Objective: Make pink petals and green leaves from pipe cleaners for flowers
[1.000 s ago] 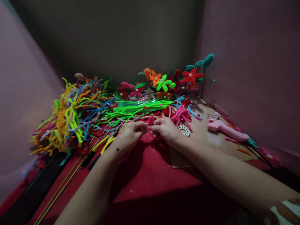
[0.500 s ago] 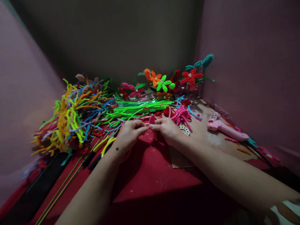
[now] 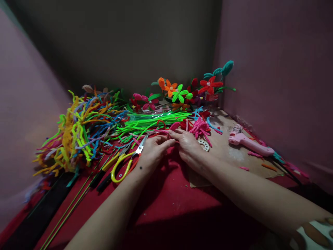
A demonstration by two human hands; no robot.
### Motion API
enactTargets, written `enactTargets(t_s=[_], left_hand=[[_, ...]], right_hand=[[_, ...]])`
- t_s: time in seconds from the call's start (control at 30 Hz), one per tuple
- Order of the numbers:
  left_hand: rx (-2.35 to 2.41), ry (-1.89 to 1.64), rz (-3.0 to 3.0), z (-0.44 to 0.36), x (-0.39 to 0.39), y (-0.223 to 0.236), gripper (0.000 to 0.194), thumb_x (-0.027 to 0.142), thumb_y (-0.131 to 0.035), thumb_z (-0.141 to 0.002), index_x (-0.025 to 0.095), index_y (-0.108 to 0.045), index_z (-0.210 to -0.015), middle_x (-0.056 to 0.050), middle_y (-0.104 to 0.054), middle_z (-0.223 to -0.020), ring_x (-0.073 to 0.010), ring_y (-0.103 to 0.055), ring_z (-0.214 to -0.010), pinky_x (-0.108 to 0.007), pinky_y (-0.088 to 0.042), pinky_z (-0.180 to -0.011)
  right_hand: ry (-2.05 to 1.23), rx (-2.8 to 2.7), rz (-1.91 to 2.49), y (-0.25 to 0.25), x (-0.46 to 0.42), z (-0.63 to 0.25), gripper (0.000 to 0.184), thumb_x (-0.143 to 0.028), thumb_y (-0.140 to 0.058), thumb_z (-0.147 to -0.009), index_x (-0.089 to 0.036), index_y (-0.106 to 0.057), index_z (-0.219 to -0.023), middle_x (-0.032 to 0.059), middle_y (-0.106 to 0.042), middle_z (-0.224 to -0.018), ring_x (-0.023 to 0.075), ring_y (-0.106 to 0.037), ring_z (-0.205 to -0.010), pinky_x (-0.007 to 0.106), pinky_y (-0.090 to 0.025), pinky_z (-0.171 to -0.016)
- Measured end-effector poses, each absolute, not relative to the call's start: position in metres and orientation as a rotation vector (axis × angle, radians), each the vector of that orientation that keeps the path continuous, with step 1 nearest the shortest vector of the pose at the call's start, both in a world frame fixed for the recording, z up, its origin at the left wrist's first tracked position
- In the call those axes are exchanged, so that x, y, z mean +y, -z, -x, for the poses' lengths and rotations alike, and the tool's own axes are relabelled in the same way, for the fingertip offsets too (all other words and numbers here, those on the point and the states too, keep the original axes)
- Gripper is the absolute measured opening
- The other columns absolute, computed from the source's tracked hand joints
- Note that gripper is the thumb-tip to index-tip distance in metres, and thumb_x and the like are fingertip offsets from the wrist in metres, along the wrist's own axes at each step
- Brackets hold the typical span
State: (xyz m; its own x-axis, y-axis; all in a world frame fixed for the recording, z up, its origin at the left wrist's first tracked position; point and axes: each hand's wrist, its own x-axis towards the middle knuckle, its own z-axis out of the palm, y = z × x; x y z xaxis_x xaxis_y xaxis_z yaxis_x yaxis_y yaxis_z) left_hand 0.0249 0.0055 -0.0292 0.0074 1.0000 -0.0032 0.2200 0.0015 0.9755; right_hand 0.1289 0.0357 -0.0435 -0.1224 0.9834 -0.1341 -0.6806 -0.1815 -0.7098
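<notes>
My left hand [image 3: 153,151] and my right hand [image 3: 188,146] meet fingertip to fingertip over the red cloth [image 3: 166,198]. Both are closed in a pinch on a small pink pipe-cleaner piece [image 3: 174,125], which sticks up past the fingers. Yellow-handled scissors [image 3: 126,164] lie just left of my left wrist, blades pointing toward the green pipe cleaners [image 3: 156,119]. A bundle of pink pipe-cleaner bits [image 3: 200,126] and a white ring [image 3: 204,144] lie close behind my right hand.
A big tangle of many-coloured pipe cleaners [image 3: 78,128] fills the left. Finished pipe-cleaner flowers [image 3: 179,93] stand along the back wall. A pink glue gun [image 3: 249,143] lies on cardboard [image 3: 229,158] at the right. Thin green stems [image 3: 67,211] and black tools lie front left.
Both hands have shifted slightly right and farther back, lifting the pink piece toward the green pipe cleaners. The yellow-handled scissors, partly covered before, now show beside my left wrist.
</notes>
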Motion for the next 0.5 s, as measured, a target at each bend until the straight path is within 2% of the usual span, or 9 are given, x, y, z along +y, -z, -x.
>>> enactTargets(t_s=[0.1, 0.27, 0.37, 0.43, 0.5], left_hand=[[1.276, -1.135, -1.289, -0.031, 0.005, 0.033, 0.019, 0.028, -0.066, -0.065, 0.012, -0.059, -0.06, 0.004, -0.05, -0.047, -0.0034, -0.037, -0.038, -0.017, -0.025, -0.038], [0.942, -0.989, -0.947, -0.019, 0.01, 0.034, 0.017, 0.023, -0.064, -0.068, 0.017, -0.055, -0.08, 0.008, -0.045, -0.045, -0.002, -0.024, -0.031, -0.015, -0.017, -0.032], [0.937, -0.901, -0.938, -0.019, 0.011, 0.036, 0.011, 0.024, -0.06, -0.072, 0.019, -0.051, -0.077, 0.009, -0.041, -0.042, -0.0031, -0.02, -0.03, -0.016, -0.015, -0.031], [1.041, -0.915, -1.054, -0.023, 0.009, 0.039, 0.01, 0.026, -0.056, -0.074, 0.019, -0.049, -0.072, 0.008, -0.042, -0.042, -0.0042, -0.022, -0.031, -0.017, -0.016, -0.032], [1.212, -1.044, -1.329, -0.028, 0.005, 0.041, 0.013, 0.027, -0.055, -0.075, 0.018, -0.05, -0.066, 0.006, -0.045, -0.046, -0.0052, -0.031, -0.036, -0.018, -0.023, -0.036]], right_hand=[[-1.601, -0.62, 0.677, 0.047, 0.035, -0.126, 0.018, -0.017, -0.072, -0.055, -0.015, -0.054, -0.058, -0.0043, -0.053, -0.053, 0.0077, -0.047, -0.049, 0.022, -0.035, -0.05], [-1.436, -0.805, 0.753, 0.054, 0.041, -0.129, 0.015, -0.02, -0.07, -0.055, -0.015, -0.056, -0.055, -0.0043, -0.052, -0.051, 0.008, -0.045, -0.048, 0.024, -0.034, -0.052], [-1.417, -0.82, 0.788, 0.054, 0.042, -0.13, 0.016, -0.02, -0.068, -0.055, -0.015, -0.053, -0.05, -0.0054, -0.048, -0.046, 0.0074, -0.041, -0.045, 0.024, -0.032, -0.05], [-1.441, -0.785, 0.793, 0.053, 0.04, -0.129, 0.016, -0.019, -0.068, -0.054, -0.016, -0.052, -0.05, -0.0055, -0.048, -0.046, 0.0076, -0.041, -0.046, 0.024, -0.031, -0.049], [-1.465, -0.732, 0.771, 0.051, 0.038, -0.127, 0.018, -0.017, -0.069, -0.052, -0.016, -0.051, -0.05, -0.0056, -0.049, -0.047, 0.008, -0.042, -0.048, 0.023, -0.032, -0.05]])
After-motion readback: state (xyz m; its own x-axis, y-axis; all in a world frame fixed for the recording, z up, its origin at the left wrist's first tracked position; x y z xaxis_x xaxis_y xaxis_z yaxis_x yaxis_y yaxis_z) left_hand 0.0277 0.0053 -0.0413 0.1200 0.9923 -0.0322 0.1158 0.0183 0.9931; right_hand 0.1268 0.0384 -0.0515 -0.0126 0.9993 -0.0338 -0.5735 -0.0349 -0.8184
